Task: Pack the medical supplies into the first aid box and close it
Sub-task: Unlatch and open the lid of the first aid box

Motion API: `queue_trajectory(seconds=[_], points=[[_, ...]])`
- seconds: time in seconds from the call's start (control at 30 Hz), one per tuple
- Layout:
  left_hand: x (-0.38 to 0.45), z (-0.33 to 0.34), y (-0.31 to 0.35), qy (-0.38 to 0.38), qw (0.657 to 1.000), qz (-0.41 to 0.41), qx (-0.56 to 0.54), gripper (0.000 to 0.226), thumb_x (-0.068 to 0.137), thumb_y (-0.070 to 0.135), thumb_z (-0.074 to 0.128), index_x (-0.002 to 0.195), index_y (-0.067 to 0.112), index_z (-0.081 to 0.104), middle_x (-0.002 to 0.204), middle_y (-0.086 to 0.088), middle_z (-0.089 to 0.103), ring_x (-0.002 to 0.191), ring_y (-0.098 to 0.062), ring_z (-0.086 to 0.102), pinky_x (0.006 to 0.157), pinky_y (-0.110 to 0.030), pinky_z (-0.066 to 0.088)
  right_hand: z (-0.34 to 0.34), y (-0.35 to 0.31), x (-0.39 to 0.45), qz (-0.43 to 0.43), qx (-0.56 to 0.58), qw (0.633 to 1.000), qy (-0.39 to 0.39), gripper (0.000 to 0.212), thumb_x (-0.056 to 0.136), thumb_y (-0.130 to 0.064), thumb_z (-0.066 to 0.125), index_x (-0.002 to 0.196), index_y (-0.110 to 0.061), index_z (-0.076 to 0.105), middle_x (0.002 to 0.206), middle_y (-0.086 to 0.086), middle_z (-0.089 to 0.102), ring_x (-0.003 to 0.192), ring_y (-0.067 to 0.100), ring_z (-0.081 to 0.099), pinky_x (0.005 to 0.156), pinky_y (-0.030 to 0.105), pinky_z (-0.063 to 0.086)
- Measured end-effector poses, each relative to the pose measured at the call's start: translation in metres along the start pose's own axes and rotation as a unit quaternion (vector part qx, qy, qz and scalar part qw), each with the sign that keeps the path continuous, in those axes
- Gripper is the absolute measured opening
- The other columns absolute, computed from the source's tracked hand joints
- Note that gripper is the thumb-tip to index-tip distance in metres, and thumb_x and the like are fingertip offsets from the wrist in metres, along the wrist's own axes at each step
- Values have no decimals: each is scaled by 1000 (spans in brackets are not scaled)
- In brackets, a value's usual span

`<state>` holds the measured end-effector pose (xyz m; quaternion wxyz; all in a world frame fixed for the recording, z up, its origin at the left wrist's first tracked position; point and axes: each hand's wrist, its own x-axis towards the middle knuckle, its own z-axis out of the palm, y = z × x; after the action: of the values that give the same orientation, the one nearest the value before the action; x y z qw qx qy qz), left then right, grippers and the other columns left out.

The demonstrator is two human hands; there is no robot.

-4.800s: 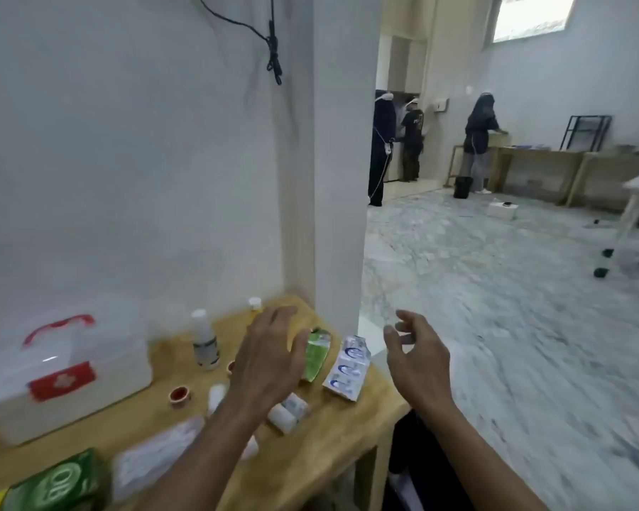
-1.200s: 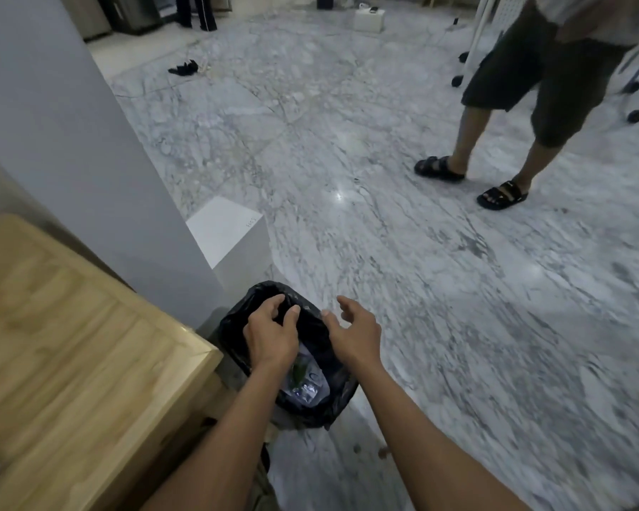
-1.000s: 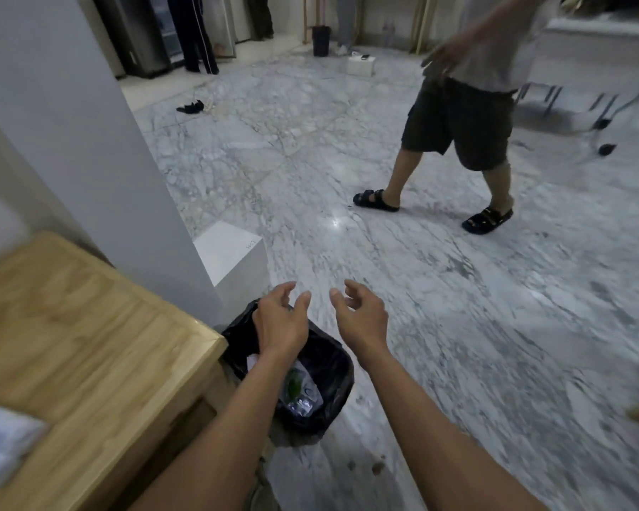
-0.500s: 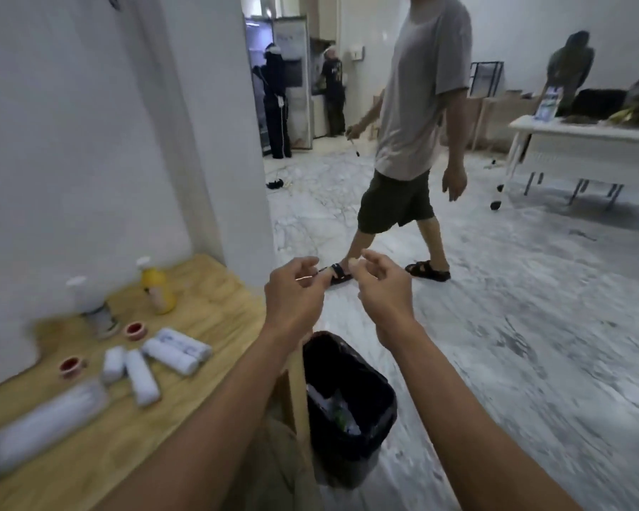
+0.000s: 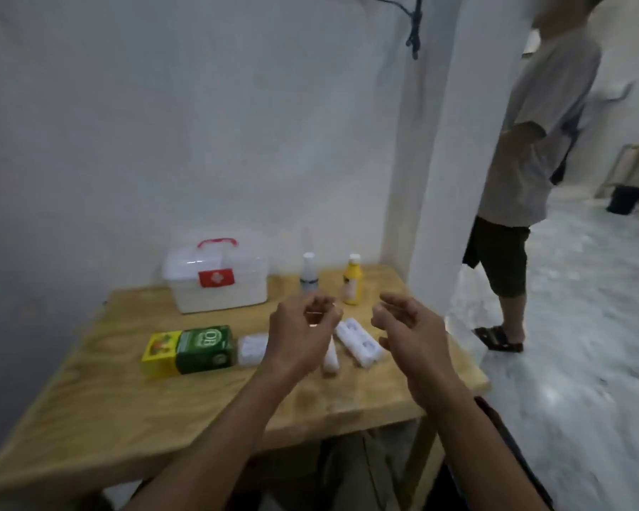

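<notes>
The translucent first aid box [image 5: 218, 285] with a red handle and red cross label stands closed at the back of the wooden table [image 5: 126, 407]. To its right stand a white bottle [image 5: 308, 272] and a yellow bottle [image 5: 352, 284]. A green box [image 5: 204, 348], a yellow box [image 5: 160, 350], a white packet [image 5: 251, 349] and white bandage rolls [image 5: 358, 341] lie mid-table. My left hand [image 5: 299, 335] and my right hand [image 5: 408, 330] hover above the rolls, fingers loosely curled, holding nothing.
A white wall and pillar [image 5: 450, 142] back the table. A person in a grey shirt and dark shorts [image 5: 521, 171] stands on the marble floor just right of the pillar. The table's right edge [image 5: 473, 366] drops to the floor.
My view has swung left from the bin and floor back onto the table. Both hands came up from over the bin and now hover over the supplies. The person has walked nearer.
</notes>
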<state>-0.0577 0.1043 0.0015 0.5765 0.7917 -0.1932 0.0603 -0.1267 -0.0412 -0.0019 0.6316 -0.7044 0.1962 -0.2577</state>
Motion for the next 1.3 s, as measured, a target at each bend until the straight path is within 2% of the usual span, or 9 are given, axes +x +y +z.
queue_trajectory(seconds=[0.27, 0.37, 0.43, 0.53, 0.63, 0.77, 0.87, 1.1, 1.3], points=[[20, -78, -49, 146, 987, -27, 57, 19, 84, 22, 73, 103, 19, 73, 90, 11, 72, 85, -1, 67, 72, -14, 51, 102, 16, 15, -1, 10, 994, -111, 22, 88, -20, 68, 111, -24, 67, 102, -11, 71, 97, 0, 65, 80, 28, 56], [39, -107, -63, 181, 980, -32, 71, 19, 85, 23, 71, 104, 21, 72, 88, 14, 70, 84, 2, 65, 69, -11, 48, 137, 17, 28, -7, -5, 993, -120, 22, 88, -25, 68, 109, -29, 66, 106, -6, 72, 99, 7, 67, 86, 38, 58], [53, -125, -73, 199, 976, -39, 77, 20, 86, 22, 70, 106, 21, 71, 88, 15, 68, 85, 3, 63, 66, -8, 45, 158, 14, 39, -16, -18, 993, -116, 24, 88, -25, 68, 112, -29, 65, 110, -5, 70, 96, 3, 65, 86, 37, 58], [74, -146, -91, 227, 969, -51, 88, 27, 87, 22, 69, 113, 18, 68, 102, 5, 68, 92, -5, 61, 76, -19, 47, 184, 8, 55, -27, -42, 992, -112, 35, 90, -28, 67, 124, -21, 62, 119, -5, 67, 94, -5, 59, 80, 24, 51], [96, -162, -109, 254, 960, -77, 89, 36, 87, 28, 68, 121, 20, 62, 119, -2, 63, 105, -14, 56, 85, -31, 48, 207, 5, 74, -29, -57, 993, -104, 45, 92, -34, 65, 134, -22, 55, 131, -1, 60, 112, 12, 59, 86, 27, 48], [129, -179, -131, 242, 960, -129, 63, 53, 88, 45, 63, 135, 24, 49, 136, -8, 54, 117, -24, 54, 95, -40, 48, 233, 7, 101, -33, -96, 992, -79, 61, 90, -48, 62, 144, -29, 42, 149, 0, 45, 132, 22, 46, 104, 43, 45], [148, -182, -141, 205, 965, -162, 27, 59, 90, 53, 54, 142, 29, 41, 145, -6, 47, 124, -26, 51, 101, -43, 45, 246, 10, 118, -30, -99, 991, -84, 68, 88, -58, 58, 148, -36, 34, 156, -4, 35, 140, 24, 38, 111, 50, 38], [157, -173, -154, 162, 971, -174, -4, 76, 77, 72, 41, 144, 36, 39, 147, 3, 47, 128, -26, 49, 102, -50, 46, 258, 17, 126, -30, -91, 990, -105, 58, 95, -54, 50, 148, -38, 34, 157, -6, 34, 141, 22, 35, 108, 38, 34], [143, -171, -150, 162, 970, -180, -20, 83, 70, 76, 42, 143, 37, 40, 145, 2, 50, 125, -28, 53, 100, -51, 48, 248, 17, 112, -22, -77, 991, -104, 56, 96, -51, 49, 148, -39, 32, 157, -7, 32, 141, 21, 34, 109, 38, 34]])
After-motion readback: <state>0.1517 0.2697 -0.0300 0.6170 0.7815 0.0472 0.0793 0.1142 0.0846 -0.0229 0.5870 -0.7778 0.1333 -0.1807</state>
